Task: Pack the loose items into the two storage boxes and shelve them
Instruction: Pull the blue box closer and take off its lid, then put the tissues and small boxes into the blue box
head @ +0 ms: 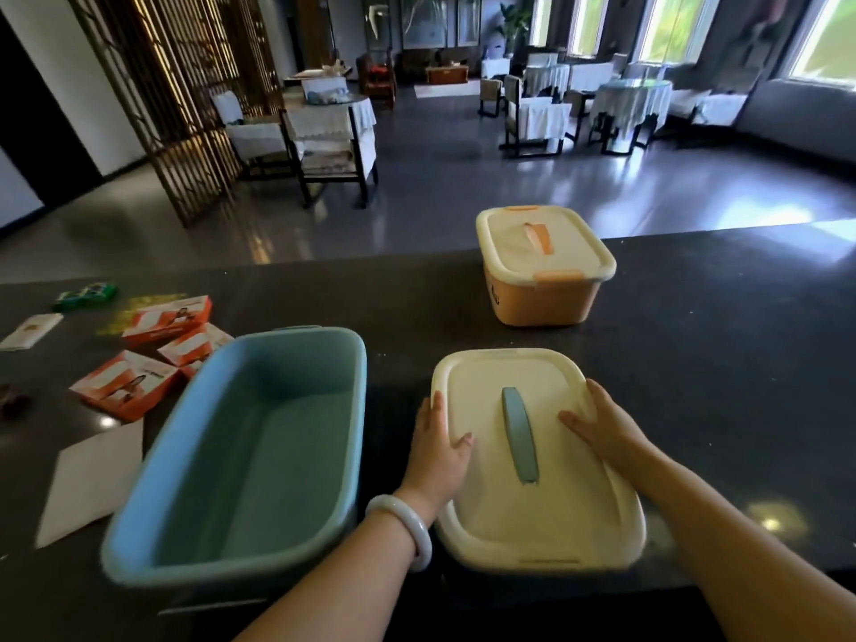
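A cream lid [532, 516] with a blue-grey strap handle [519, 435] along its middle is seen lying flat on the dark counter [718, 363], at about 5 o'clock in the view. It is touched on both sides. The left hand [437, 449] is laid on the lid's 9 o'clock edge, thumb on top and fingers extended along the rim; whether the fingers are hooked under the edge cannot be told. A pale jade-like bangle [407, 528] is worn on that wrist. The right hand [602, 426] is rested palm-down on the lid's 2 o'clock part, fingers straight and spread, with nothing gripped.

Just beside the lid, at 9 o'clock from it, an open blue storage box [148, 516] is stood on the counter, its inside holding nothing. At 12 o'clock from the lid, well apart, an orange storage box [542, 301] is stood with its cream lid on and its orange clips down.

The loose items are gathered at 10 o'clock from the blue box: several orange-and-white cartons [162, 338], one touching the box's far-left corner, a green packet [85, 296] beyond them, a white card [30, 331] at the far left edge, and a white sheet of paper [95, 479] at the box's 9 o'clock side.
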The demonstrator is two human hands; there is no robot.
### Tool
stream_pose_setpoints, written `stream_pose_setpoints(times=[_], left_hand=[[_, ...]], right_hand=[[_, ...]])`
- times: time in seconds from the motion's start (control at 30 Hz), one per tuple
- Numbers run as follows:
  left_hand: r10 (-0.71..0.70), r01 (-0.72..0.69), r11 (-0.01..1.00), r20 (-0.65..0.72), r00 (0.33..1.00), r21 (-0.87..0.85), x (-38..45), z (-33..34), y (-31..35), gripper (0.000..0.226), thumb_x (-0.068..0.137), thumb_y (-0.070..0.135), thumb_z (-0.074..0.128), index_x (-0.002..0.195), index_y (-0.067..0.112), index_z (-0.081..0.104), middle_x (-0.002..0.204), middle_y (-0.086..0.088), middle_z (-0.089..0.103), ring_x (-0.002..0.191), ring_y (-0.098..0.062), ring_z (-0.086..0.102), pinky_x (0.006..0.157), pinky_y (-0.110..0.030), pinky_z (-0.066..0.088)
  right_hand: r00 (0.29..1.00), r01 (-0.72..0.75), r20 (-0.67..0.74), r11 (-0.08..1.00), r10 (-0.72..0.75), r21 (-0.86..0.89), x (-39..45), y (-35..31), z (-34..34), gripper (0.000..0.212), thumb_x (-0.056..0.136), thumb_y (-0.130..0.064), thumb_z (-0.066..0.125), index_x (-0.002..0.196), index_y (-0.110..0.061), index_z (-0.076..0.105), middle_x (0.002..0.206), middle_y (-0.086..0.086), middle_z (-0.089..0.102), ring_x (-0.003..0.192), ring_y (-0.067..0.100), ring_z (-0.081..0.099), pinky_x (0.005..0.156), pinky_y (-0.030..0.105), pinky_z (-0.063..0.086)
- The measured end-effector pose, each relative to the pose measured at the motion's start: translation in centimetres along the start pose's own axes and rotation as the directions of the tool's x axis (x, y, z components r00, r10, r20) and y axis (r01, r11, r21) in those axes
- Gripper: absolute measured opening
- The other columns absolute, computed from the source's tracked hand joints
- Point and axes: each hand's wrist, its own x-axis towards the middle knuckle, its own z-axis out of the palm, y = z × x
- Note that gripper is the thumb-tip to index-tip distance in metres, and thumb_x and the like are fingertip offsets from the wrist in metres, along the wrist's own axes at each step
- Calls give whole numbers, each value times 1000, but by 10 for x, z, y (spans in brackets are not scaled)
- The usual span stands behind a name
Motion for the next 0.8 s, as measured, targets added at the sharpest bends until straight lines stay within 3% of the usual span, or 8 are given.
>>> stream_pose_setpoints(times=[0.13,0.27,0.33,0.57,0.7,0.8], left_hand=[[-38,35,983,12,999,179,5,9,-12,75,101,39,41,154,20,-9,162,-6,-6,149,-24,-9,121,-41,-4],[-45,31,934,30,999,355,1,19,-22,76,102,44,32,152,15,-17,161,-8,-17,147,-22,-17,115,-36,-14],[-57,40,909,30,998,414,3,21,-23,75,102,46,28,151,14,-19,160,-9,-21,147,-23,-19,115,-36,-14],[-108,50,870,91,990,491,7,13,-16,75,101,49,28,152,16,-16,160,-8,-22,147,-24,-17,120,-42,-7],[-67,-18,864,149,987,504,-2,-5,12,72,101,48,32,155,15,-2,161,-7,-15,148,-25,-13,121,-43,-3],[39,-97,896,140,989,433,-22,-32,40,63,101,40,40,153,12,18,163,-4,3,149,-21,1,120,-39,7]], right_hand=[[999,33,11,999,-33,-28,10,11,15,79,93,-39,57,153,-22,8,157,6,22,138,29,32,109,43,30],[992,129,12,975,-129,-182,18,23,33,77,97,-39,49,153,-14,3,161,4,4,148,20,-1,119,39,1],[986,160,-11,957,-168,-240,21,28,38,75,98,-39,44,153,-11,1,161,5,3,148,18,-6,119,35,-6],[987,154,20,929,-157,-335,26,28,36,77,98,-45,39,153,-11,-2,161,5,-2,148,18,-6,118,34,-5],[975,166,-77,916,-208,-365,21,9,31,73,99,-46,38,153,-10,6,161,5,1,148,19,-5,120,36,-2],[959,219,-124,946,-254,-239,10,-29,33,68,98,-41,42,152,-11,14,161,4,8,148,18,2,121,38,8]])
